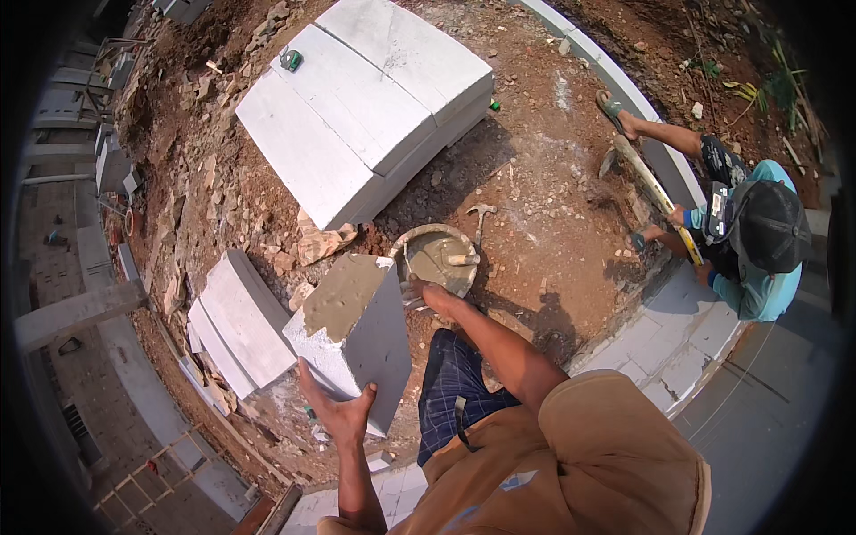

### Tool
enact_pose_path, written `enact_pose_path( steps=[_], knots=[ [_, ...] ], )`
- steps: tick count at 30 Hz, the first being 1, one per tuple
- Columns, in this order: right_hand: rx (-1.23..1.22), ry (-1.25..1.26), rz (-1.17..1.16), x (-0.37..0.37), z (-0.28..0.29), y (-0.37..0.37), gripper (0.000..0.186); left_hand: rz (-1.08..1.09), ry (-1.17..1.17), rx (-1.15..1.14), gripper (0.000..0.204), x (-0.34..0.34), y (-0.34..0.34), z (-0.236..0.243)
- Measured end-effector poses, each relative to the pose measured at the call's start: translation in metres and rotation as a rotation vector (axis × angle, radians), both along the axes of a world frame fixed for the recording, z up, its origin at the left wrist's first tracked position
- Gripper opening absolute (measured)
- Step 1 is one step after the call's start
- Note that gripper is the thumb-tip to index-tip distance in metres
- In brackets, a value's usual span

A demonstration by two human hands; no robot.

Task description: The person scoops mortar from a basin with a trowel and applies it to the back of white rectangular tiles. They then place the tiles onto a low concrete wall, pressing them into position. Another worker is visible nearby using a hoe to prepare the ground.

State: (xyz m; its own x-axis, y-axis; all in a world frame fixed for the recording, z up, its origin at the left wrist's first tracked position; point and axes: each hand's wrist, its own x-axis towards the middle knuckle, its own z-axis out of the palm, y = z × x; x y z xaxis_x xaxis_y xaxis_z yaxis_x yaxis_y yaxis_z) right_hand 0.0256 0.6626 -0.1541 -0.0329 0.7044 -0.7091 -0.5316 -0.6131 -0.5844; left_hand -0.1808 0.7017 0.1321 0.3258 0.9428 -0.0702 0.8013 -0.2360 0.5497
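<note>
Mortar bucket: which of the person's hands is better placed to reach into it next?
Probably the right hand: it is at the near side of the bucket, while the left hand is farther off, gripping the mortar-topped block.

A little green and black tape measure (291,60) sits on a big pile of white blocks (343,102), with lots of broken stones (214,201) on the brown dirt to its left. A hammer (481,212) lies on the ground, and over to the right a co-worker (765,290) in a blue-green shirt, dark cap (774,226) and sandals holds a long bar (649,178) (part of it is yellow). A wooden ladder (148,471) shows at the lower left, and green plants (783,87) at the top right.
</note>
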Motion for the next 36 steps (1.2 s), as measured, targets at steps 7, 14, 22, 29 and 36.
enact_pose_path(
  steps=[7,14,22,29,36],
  knots=[
    [0.182,0.693,-0.401,-0.051,0.024,-0.059,0.057,-0.12,-0.011,0.112,0.139,0.03,-0.102,0.059],
    [0.546,0.687,-0.758,0.037,0.029,-0.28,0.058,-0.571,-0.214,0.24,0.146,0.076,-0.245,0.037],
    [1.019,0.3,-1.23,0.103,0.107,-0.664,0.06,-1.154,-0.935,-0.61,0.142,0.227,-0.467,0.044],
    [0.564,-0.79,-1.419,0.028,0.263,-0.875,0.111,-1.237,-0.863,-1.202,0.139,0.353,-0.63,0.062],
    [-0.158,-1.32,-1.615,-0.019,0.328,-0.925,0.14,-1.406,-0.629,-1.622,0.128,0.403,-0.754,0.066]
  ],
)
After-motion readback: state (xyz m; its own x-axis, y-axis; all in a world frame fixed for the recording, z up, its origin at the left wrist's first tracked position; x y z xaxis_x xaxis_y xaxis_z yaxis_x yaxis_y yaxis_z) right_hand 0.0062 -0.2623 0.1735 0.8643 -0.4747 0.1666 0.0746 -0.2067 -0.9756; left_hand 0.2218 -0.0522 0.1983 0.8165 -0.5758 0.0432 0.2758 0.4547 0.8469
